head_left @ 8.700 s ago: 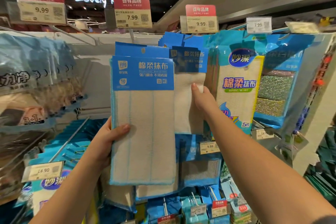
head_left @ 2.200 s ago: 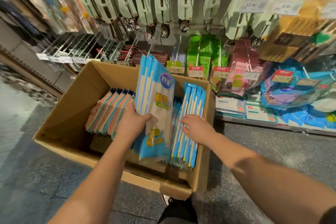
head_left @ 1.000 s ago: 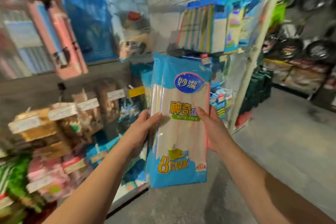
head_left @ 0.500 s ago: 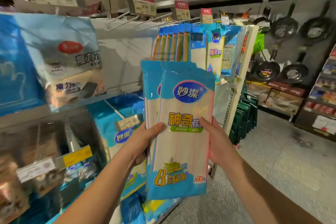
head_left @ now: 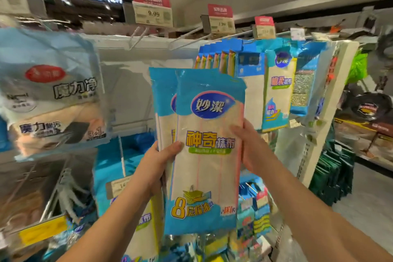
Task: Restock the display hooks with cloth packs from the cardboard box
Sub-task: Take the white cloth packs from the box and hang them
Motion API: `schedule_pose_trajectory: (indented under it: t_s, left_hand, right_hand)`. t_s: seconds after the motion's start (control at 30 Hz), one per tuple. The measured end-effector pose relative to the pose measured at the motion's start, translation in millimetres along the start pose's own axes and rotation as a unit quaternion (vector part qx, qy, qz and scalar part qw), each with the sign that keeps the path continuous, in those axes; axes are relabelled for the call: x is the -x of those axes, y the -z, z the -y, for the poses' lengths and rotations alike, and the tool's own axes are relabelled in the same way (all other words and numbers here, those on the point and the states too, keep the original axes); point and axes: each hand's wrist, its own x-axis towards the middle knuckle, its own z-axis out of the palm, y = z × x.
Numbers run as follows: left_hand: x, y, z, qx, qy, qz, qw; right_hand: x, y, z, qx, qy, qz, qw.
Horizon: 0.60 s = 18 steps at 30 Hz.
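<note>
I hold a stack of blue-and-white cloth packs (head_left: 207,155) upright in front of the display. My left hand (head_left: 158,164) grips the stack's left edge, thumb on the front pack. My right hand (head_left: 247,144) grips the right edge, fingers curled behind. Bare display hooks (head_left: 136,35) jut out above the packs, under red-topped price tags (head_left: 151,9). To the right of these, a hook carries a row of blue cloth packs (head_left: 221,58). The cardboard box is out of view.
Large sponge packs (head_left: 51,91) hang at the left. More cloth and scourer packs (head_left: 276,89) hang at the right, beside the white end panel (head_left: 331,100) of the shelving. Lower hooks hold blue packs (head_left: 127,155). An aisle with grey floor (head_left: 365,202) opens to the right.
I took the packs out of the cardboard box with my left hand, turned to the display and raised them. My right hand joined on the right edge. The stack now sits higher, nearer the hooks.
</note>
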Motion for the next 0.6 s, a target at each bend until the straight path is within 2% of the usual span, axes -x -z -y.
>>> schedule_pose_trajectory:
  t_s: [0.17, 0.27, 0.47, 0.6]
  left_hand:
    - [-37.5, -23.0, -0.1, 0.004, -0.023, -0.043, 0.999]
    - [-58.4, -33.8, 1.0, 0.014, -0.037, -0.061, 0.997]
    - [-82.0, -50.8, 2.0, 0.04, -0.047, -0.084, 0.995]
    - [-91.3, -54.4, -5.7, 0.025, -0.057, -0.104, 0.993]
  right_hand:
    - [-89.7, 14.4, 63.4, 0.038, 0.122, -0.017, 0.992]
    - [-123.8, 14.5, 80.8, 0.081, 0.175, 0.006, 0.981]
    - [-156.9, 21.0, 89.8, 0.152, 0.212, 0.025, 0.965]
    - [-174.8, 18.5, 96.1, 0.16, 0.207, 0.038, 0.965]
